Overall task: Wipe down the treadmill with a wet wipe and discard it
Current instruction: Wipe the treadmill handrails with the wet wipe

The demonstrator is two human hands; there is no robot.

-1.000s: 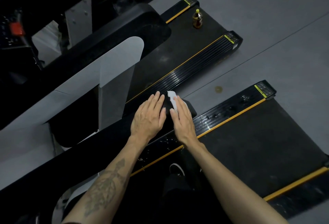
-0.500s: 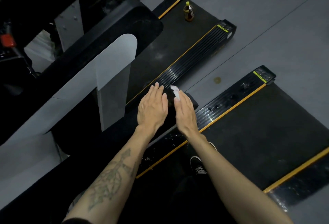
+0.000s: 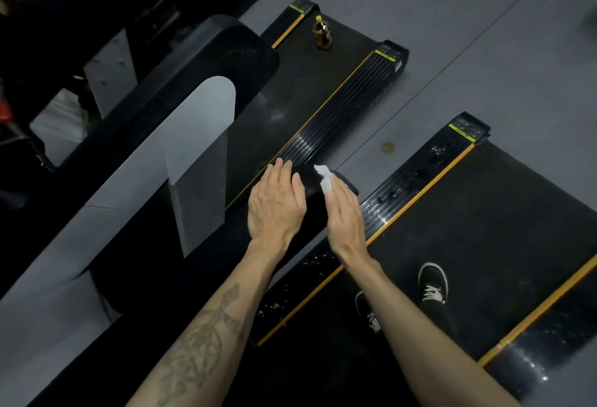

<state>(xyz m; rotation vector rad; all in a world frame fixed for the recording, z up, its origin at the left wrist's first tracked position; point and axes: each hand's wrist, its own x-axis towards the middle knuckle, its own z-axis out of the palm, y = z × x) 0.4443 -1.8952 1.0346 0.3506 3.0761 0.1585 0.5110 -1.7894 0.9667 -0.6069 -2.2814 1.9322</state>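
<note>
Grey gym floor [image 3: 484, 2] with two black treadmills side by side, seen from the head camera looking down. Person stands on the near treadmill [image 3: 484, 245], black belt with orange side strips; two dark shoes with white laces visible, one shoe [image 3: 433, 282] on the belt. Water droplets or wet specks on the left side rail of that treadmill.

Both hands rest on the end of a black handrail [image 3: 310, 180] that runs between the two machines. Left hand [image 3: 276, 203] lies flat, palm down, fingers straight and together, holding nothing. Left forearm has a tattoo. Right hand [image 3: 344, 212] is also extended, fingers straight, pressing a white wet wipe [image 3: 324, 177] against the handrail tip; wipe sticks out past the fingertips, partly under them. Exact finger curl round the wipe hard to tell.

Far treadmill [image 3: 323, 99] has a small bottle [image 3: 322, 32] with a yellow cap standing upright on its belt near the rear end. Grey upright panel [image 3: 200, 148] sits left of the hands.
</note>
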